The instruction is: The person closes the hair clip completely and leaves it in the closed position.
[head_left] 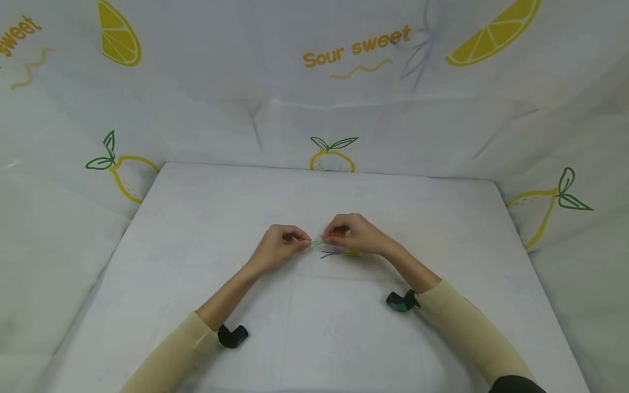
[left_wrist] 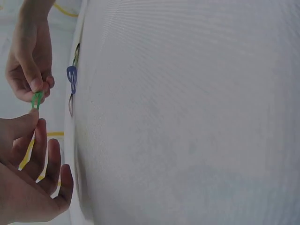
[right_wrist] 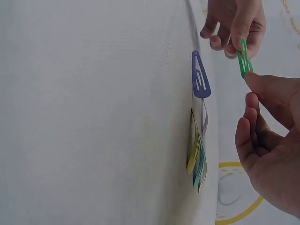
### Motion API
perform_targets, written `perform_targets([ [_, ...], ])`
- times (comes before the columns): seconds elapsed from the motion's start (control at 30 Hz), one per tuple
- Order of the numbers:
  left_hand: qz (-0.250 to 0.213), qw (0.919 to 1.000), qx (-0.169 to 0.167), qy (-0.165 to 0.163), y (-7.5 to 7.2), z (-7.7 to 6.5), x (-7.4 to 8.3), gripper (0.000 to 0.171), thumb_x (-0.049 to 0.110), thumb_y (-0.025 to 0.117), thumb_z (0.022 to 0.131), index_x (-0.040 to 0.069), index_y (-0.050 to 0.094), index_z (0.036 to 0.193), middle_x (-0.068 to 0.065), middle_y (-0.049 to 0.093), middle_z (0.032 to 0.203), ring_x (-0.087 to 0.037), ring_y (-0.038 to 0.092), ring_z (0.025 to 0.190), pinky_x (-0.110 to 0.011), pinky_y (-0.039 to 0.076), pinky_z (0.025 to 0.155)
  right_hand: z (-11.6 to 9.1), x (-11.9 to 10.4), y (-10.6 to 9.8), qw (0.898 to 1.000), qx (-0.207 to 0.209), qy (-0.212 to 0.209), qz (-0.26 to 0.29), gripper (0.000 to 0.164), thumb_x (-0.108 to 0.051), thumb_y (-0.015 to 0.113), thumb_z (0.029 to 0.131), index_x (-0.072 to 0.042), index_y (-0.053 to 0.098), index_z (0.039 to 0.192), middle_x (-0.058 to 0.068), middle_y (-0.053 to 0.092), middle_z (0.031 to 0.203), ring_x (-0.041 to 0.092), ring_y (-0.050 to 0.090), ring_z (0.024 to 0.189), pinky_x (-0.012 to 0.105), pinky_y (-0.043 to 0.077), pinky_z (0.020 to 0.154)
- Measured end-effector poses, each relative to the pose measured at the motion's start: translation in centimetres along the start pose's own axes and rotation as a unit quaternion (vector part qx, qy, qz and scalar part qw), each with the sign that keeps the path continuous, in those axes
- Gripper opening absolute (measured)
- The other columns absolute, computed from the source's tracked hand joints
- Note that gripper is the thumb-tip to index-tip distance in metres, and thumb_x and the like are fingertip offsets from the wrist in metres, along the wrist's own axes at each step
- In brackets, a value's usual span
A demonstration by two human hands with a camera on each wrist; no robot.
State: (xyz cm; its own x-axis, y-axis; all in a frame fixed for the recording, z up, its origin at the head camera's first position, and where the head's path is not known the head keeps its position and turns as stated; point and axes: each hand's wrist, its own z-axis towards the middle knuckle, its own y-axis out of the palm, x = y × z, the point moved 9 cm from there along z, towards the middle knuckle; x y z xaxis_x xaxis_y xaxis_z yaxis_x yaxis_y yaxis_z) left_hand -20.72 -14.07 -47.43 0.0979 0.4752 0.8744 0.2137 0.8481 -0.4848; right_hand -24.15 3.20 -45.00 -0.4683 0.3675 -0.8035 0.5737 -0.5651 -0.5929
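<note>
A green snap hair clip (right_wrist: pixel 244 58) is stretched between the two hands above the table. My left hand (head_left: pixel 277 245) pinches one end of it between thumb and forefinger. The other end is pinched by my right hand (head_left: pixel 357 234), whose remaining fingers curl loosely in the right wrist view. Close below the hands, a purple snap hair clip (right_wrist: pixel 200 77) lies on the table. A yellow hair clip (right_wrist: pixel 192 154) and a teal one (right_wrist: pixel 200 164) lie beside it, overlapping each other in the right wrist view.
The white tabletop (head_left: pixel 314 327) spreads out beneath both forearms. Behind it and at its sides hangs a pale sheet (head_left: pixel 211 82) printed with lemons and words. A black wrist device (head_left: pixel 233 336) sits at the left cuff, and another (head_left: pixel 402 301) at the right.
</note>
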Motion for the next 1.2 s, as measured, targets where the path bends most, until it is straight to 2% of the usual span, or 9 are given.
perform_targets([
  [0.13, -0.012, 0.9999, -0.003, 0.005, 0.4, 0.0, 0.2, 0.013, 0.021, 0.081, 0.1, 0.009, 0.083, 0.104, -0.009, 0.082, 0.102, -0.012, 0.07, 0.086, -0.025, 0.056, 0.079, -0.5, -0.3, -0.4, 1.0, 0.021, -0.001, -0.004, 0.007, -0.008, 0.081, 0.097, -0.008, 0.082, 0.104, 0.005, 0.081, 0.102, 0.012, 0.067, 0.088, 0.021, 0.055, 0.083],
  [0.3, -0.027, 0.9995, -0.008, 0.013, 0.8, -0.1, 0.5, 0.02, 0.026, 0.076, 0.103, 0.007, 0.082, 0.107, -0.012, 0.083, 0.101, -0.017, 0.073, 0.086, -0.025, 0.056, 0.075, -1.0, -0.5, -1.0, 0.999, 0.049, -0.006, -0.002, 0.005, -0.009, 0.081, 0.098, -0.006, 0.081, 0.102, 0.007, 0.078, 0.096, 0.01, 0.063, 0.082, 0.021, 0.054, 0.078],
  [0.5, -0.034, 0.9993, -0.013, 0.013, 1.1, -0.2, 0.9, 0.018, 0.03, 0.082, 0.098, 0.014, 0.081, 0.107, -0.005, 0.081, 0.101, -0.015, 0.071, 0.086, -0.028, 0.057, 0.077, -1.6, -0.4, -1.4, 0.998, 0.065, 0.004, -0.002, 0.005, -0.009, 0.08, 0.098, -0.005, 0.08, 0.101, 0.007, 0.075, 0.092, 0.011, 0.061, 0.081, 0.022, 0.053, 0.077],
  [0.7, -0.012, 0.9993, -0.015, 0.032, 1.4, -0.1, 1.6, 0.019, 0.027, 0.086, 0.094, 0.015, 0.08, 0.108, -0.003, 0.08, 0.106, -0.013, 0.07, 0.088, -0.03, 0.057, 0.078, -2.2, -0.4, -1.7, 0.997, 0.078, 0.019, -0.01, 0.004, -0.009, 0.08, 0.098, -0.006, 0.08, 0.101, 0.005, 0.074, 0.093, 0.013, 0.06, 0.083, 0.022, 0.053, 0.078],
  [0.93, 0.01, 0.9976, 0.006, 0.068, 1.3, 0.0, 2.9, 0.014, 0.023, 0.084, 0.097, 0.012, 0.08, 0.105, -0.003, 0.081, 0.101, -0.013, 0.07, 0.089, -0.034, 0.057, 0.088, -2.6, -0.4, -2.0, 0.996, 0.085, 0.024, 0.004, 0.004, -0.01, 0.077, 0.1, -0.008, 0.079, 0.101, 0.004, 0.076, 0.096, 0.013, 0.064, 0.085, 0.026, 0.056, 0.082],
  [1.07, 0.005, 0.9973, 0.016, 0.071, 1.2, 0.0, 3.3, 0.01, 0.02, 0.081, 0.099, 0.012, 0.079, 0.104, -0.003, 0.08, 0.099, -0.013, 0.068, 0.091, -0.034, 0.056, 0.088, -2.8, -0.4, -1.9, 0.996, 0.084, 0.036, 0.017, 0.005, -0.012, 0.075, 0.102, -0.01, 0.079, 0.101, 0.004, 0.078, 0.099, 0.017, 0.069, 0.087, 0.026, 0.058, 0.085],
  [1.2, -0.004, 0.9968, 0.013, 0.079, 1.5, 0.1, 3.6, 0.009, 0.018, 0.077, 0.102, 0.009, 0.077, 0.105, -0.005, 0.078, 0.098, -0.014, 0.066, 0.092, -0.031, 0.055, 0.087, -3.0, -0.3, -1.9, 0.995, 0.083, 0.036, 0.04, 0.006, -0.01, 0.073, 0.104, -0.007, 0.078, 0.106, 0.013, 0.079, 0.103, 0.031, 0.074, 0.091, 0.023, 0.059, 0.085],
])
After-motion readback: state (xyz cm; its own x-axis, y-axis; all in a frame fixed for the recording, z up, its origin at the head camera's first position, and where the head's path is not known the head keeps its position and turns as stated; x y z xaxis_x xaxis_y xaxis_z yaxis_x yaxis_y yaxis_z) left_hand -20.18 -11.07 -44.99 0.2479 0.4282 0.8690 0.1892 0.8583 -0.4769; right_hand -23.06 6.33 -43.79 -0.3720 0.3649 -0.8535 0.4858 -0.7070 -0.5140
